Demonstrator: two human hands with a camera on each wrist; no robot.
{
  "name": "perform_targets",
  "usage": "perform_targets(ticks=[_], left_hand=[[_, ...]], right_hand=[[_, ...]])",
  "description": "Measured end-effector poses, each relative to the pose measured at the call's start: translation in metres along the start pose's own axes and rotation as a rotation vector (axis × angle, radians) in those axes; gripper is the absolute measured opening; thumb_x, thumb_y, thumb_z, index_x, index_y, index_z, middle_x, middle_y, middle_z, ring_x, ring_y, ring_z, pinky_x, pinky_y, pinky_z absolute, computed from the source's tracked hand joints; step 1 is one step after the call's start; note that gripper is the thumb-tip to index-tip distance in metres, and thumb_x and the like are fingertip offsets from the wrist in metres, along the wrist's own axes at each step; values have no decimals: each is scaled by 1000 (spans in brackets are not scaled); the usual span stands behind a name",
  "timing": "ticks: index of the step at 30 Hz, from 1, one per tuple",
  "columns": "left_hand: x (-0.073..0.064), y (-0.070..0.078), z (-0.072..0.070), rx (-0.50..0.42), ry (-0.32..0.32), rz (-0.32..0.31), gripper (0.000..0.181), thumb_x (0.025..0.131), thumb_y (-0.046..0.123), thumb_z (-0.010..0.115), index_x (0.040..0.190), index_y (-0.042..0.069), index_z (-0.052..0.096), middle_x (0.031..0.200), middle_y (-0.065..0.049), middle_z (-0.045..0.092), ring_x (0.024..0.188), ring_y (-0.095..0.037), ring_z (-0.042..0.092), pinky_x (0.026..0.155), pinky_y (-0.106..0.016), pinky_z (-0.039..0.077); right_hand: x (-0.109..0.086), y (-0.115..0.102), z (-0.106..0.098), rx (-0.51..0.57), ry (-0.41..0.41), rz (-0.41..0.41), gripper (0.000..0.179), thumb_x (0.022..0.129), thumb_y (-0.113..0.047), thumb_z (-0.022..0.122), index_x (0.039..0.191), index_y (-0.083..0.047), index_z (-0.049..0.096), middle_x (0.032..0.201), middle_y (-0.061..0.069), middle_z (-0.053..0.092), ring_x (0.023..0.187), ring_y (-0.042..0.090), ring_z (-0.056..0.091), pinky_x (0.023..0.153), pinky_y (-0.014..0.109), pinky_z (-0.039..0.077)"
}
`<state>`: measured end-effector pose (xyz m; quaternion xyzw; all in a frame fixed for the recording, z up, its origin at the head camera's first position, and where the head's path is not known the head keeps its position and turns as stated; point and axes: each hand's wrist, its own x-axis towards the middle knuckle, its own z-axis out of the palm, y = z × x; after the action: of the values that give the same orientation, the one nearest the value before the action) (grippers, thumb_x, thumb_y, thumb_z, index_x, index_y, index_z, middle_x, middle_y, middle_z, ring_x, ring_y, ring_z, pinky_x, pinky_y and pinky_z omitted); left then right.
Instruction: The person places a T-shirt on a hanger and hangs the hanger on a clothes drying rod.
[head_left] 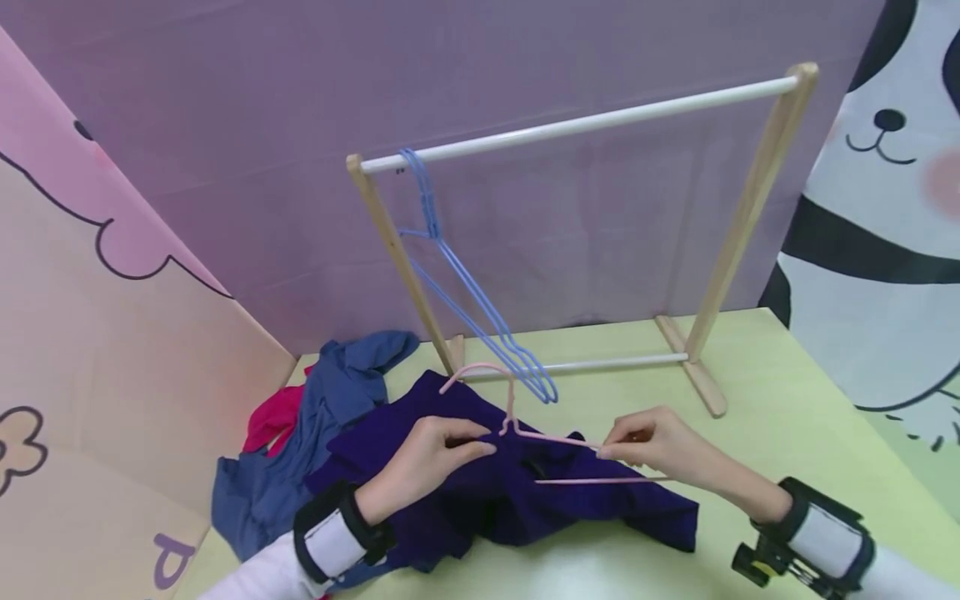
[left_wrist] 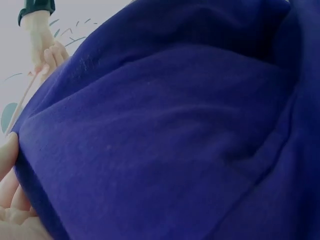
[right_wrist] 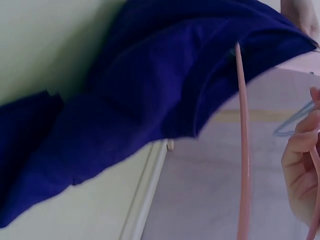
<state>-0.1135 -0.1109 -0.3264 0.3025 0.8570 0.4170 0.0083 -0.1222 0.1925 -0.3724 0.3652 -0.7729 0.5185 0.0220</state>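
A dark purple shirt (head_left: 450,517) lies bunched before me, its opening around part of a pink clothes hanger (head_left: 555,437). My left hand (head_left: 431,458) pinches the shirt's edge beside the hanger's neck; in the left wrist view the thumb lies over the cloth (left_wrist: 150,130). With thumb and fingers, my right hand (head_left: 663,442) grips the hanger's upper arm near its right end. The lower bar (right_wrist: 243,150) runs into the shirt in the right wrist view. The hanger's left end is hidden inside the cloth. Its hook points left, over the shirt.
Behind stands a wooden clothes rack (head_left: 723,225) with a white rail (head_left: 600,125). Blue hangers (head_left: 480,300) hang at its left end. A blue garment (head_left: 337,408) and a red one (head_left: 273,417) lie heaped at the left on the pale yellow table (head_left: 810,392).
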Motion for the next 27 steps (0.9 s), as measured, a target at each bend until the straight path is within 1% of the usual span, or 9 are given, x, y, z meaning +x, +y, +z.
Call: perform_targets(ticks=[5,8,10,13,16,19,21,24,27], left_hand=[[2,0,1,-17,22,-17,15,81,20,62,92,12,67,89,-6,67,72,-7,56,62,-29,50],[3,0,0,0,12,-16,16,81,21,62,93,11,67,89,-6,67,74,-7,56,63,-30,50],[3,1,-2,10,-5,-13,16,81,22,62,93,12,66,89,-5,67,73,-7,55,63,-30,50],[2,1,-5,8,-33,3,17,81,24,61,94,14,66,84,0,66,68,-7,52,58,-26,46],[1,0,-11,-11,-55,48,16,81,24,61,95,15,65,75,3,60,62,-8,47,53,-24,40],[1,-2,-17,-28,-74,98,17,82,22,61,96,13,65,73,2,57,62,-9,46,53,-24,39],[1,-2,-20,-30,-93,125,18,82,21,60,97,11,65,76,2,57,63,-8,47,54,-24,41],[2,-3,-25,-38,-124,157,19,82,20,60,98,10,65,76,1,57,64,-8,47,54,-24,41],[3,-2,-28,-53,-141,186,18,82,17,60,98,10,65,75,2,55,62,-9,46,52,-25,40]], right_hand=[[2,0,10,-13,19,33,9,76,-2,63,72,-10,64,54,-1,51,45,-1,37,34,19,32],[1,0,12,-28,14,80,7,78,-5,63,73,-10,65,57,-1,54,47,0,39,36,20,34],[0,0,10,-30,-8,112,5,79,-7,62,76,-10,65,60,2,56,48,1,41,37,21,37],[-1,0,0,3,-89,128,8,84,-8,57,85,-8,64,65,6,59,52,6,48,40,25,43],[-2,3,-18,47,-199,114,14,87,-4,50,95,-5,62,71,5,61,59,11,54,45,29,48],[-2,10,-36,53,-276,125,18,89,-4,47,101,-6,59,79,4,63,66,15,57,50,31,50],[0,15,-45,49,-313,143,19,89,-4,47,104,-8,59,84,3,64,68,17,57,51,30,50],[3,21,-49,35,-362,150,20,89,-7,48,106,-12,58,91,3,64,70,17,58,52,31,50],[6,26,-42,47,-412,119,21,88,-8,50,108,-13,57,97,7,64,72,15,58,53,30,51]])
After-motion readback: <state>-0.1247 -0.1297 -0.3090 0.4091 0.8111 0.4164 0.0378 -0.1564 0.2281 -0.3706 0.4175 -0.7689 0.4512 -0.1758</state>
